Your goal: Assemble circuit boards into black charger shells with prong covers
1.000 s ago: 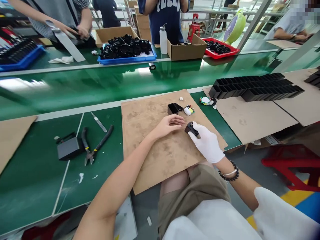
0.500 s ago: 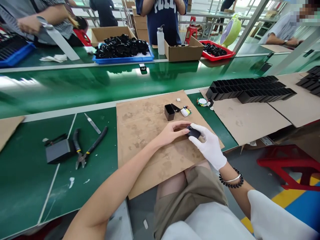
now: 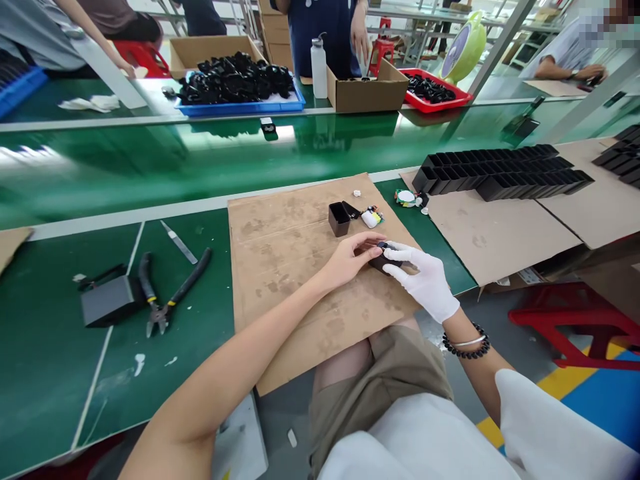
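Both hands grip a small black plastic housing (image 3: 384, 263) above the cardboard sheet (image 3: 280, 267). My bare left hand (image 3: 353, 260) has its thumb and fingers around the left side. My right hand (image 3: 423, 277), in a white glove, pinches the other side near the top. Fingers cover much of the part, so its details are hidden. Just beyond the hands stands an open black box (image 3: 339, 220) with a dark flap-like piece at its side. Right of it lies a small circuit assembly (image 3: 371, 217) with white and yellow parts.
Diagonal cutters (image 3: 159, 313), a flat file (image 3: 179, 243) and a black box-shaped device (image 3: 111, 300) lie at left. Rows of black cases (image 3: 500, 175) stand at right, near another circuit board (image 3: 407, 198). Beyond the green conveyor (image 3: 200, 160) are a blue tray (image 3: 240, 109) and co-workers.
The black housing has turned in my hands, and my right fingers have shifted over its top. Across the line, a co-worker's hand has lowered toward the cardboard box. The small part on the conveyor has shifted left.
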`<action>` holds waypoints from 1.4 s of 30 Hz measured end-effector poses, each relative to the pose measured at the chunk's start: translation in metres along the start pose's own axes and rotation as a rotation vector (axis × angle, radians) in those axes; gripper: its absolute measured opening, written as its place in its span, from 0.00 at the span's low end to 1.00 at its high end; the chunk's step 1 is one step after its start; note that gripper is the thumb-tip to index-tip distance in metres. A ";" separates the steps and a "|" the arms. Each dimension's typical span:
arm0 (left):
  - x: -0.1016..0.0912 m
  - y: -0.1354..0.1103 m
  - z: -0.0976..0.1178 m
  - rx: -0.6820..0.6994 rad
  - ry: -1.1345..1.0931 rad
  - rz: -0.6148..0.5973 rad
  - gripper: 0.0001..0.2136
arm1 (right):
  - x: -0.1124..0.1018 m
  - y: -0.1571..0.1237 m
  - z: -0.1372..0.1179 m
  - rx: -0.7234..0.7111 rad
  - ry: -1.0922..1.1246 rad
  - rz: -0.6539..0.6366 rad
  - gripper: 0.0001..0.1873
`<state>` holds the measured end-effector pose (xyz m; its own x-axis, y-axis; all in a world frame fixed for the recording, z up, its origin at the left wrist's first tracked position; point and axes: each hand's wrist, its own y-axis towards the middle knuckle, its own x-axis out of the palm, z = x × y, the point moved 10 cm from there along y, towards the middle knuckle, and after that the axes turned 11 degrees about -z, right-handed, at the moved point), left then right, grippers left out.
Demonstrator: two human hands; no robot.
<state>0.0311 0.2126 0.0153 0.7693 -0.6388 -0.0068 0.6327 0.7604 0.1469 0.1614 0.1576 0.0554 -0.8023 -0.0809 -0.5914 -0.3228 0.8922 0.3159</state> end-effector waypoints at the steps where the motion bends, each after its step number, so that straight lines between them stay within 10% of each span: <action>1: 0.000 0.000 0.000 0.002 0.003 -0.005 0.20 | 0.000 0.000 0.000 -0.001 0.010 0.000 0.10; 10: 0.002 -0.005 0.012 0.045 0.208 0.004 0.14 | -0.001 0.000 0.007 0.025 -0.108 0.026 0.13; 19: -0.027 -0.008 -0.006 0.064 -0.092 0.280 0.24 | -0.021 0.001 -0.012 -0.015 -0.296 0.090 0.09; 42: 0.008 0.000 -0.002 -0.044 -0.101 -0.078 0.21 | -0.007 -0.008 0.000 -0.029 -0.080 0.091 0.13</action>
<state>0.0373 0.2083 0.0137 0.7064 -0.7028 0.0837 0.6949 0.7112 0.1065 0.1702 0.1509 0.0568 -0.7865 0.0362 -0.6166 -0.2664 0.8807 0.3916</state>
